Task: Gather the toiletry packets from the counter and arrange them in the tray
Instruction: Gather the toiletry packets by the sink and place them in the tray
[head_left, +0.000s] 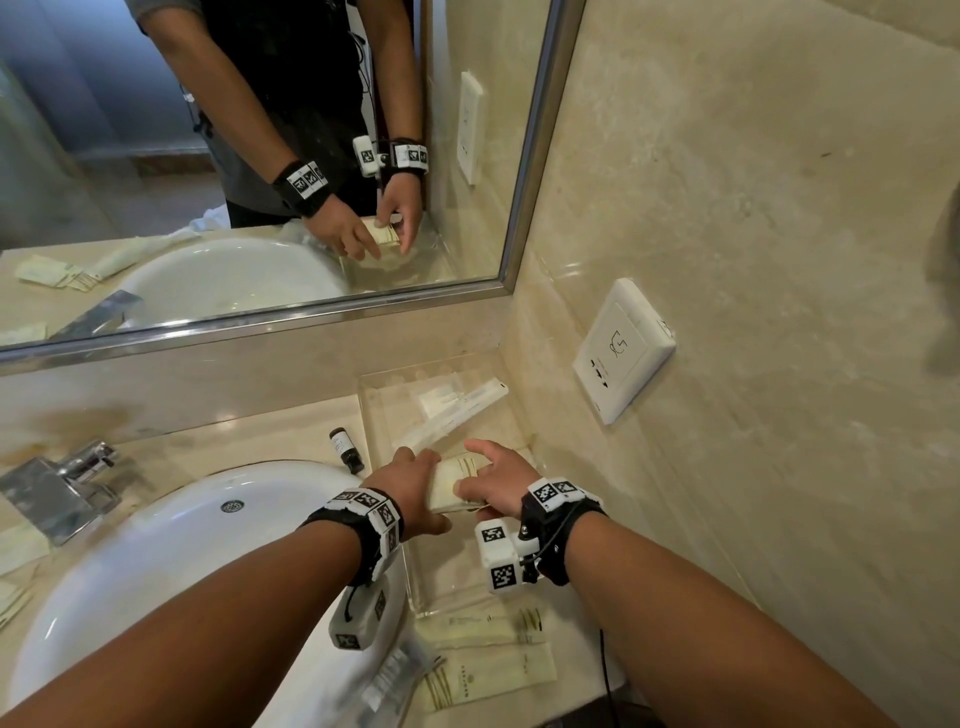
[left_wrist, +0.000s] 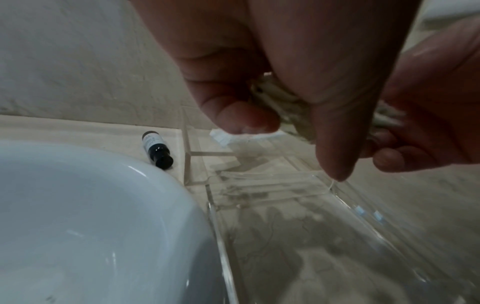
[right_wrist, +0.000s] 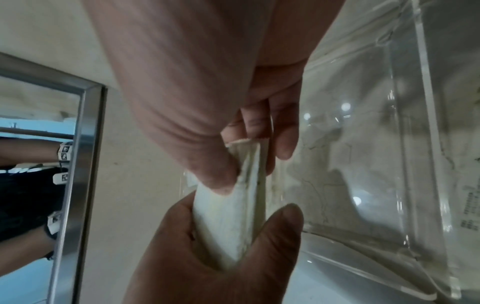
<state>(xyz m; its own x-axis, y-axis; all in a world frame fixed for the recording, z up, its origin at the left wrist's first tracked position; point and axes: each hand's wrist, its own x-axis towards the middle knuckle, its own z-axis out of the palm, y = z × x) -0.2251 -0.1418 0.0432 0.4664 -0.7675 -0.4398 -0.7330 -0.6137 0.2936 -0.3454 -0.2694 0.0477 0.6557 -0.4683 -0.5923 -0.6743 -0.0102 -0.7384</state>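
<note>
Both hands hold one stack of cream toiletry packets (head_left: 460, 486) just above the clear acrylic tray (head_left: 385, 415) in the counter corner. My left hand (head_left: 415, 470) grips the stack's left end and my right hand (head_left: 491, 475) pinches its right end. From the left wrist, the packet edges (left_wrist: 280, 102) show between thumb and fingers over the tray (left_wrist: 223, 246). The right wrist view has my thumb and fingers pinching the stack (right_wrist: 233, 205), with the left hand (right_wrist: 207, 257) cupping its far end. Long white packets (head_left: 467, 410) lie at the tray's far end. More cream packets (head_left: 488, 631) lie on the counter in front of the tray.
A small dark bottle (head_left: 345, 449) lies on the counter between the white basin (head_left: 182, 545) and the tray. The faucet (head_left: 67, 483) stands at the left, with more packets (head_left: 15, 551) beside it. A wall socket (head_left: 623, 348) sits on the right wall, the mirror behind.
</note>
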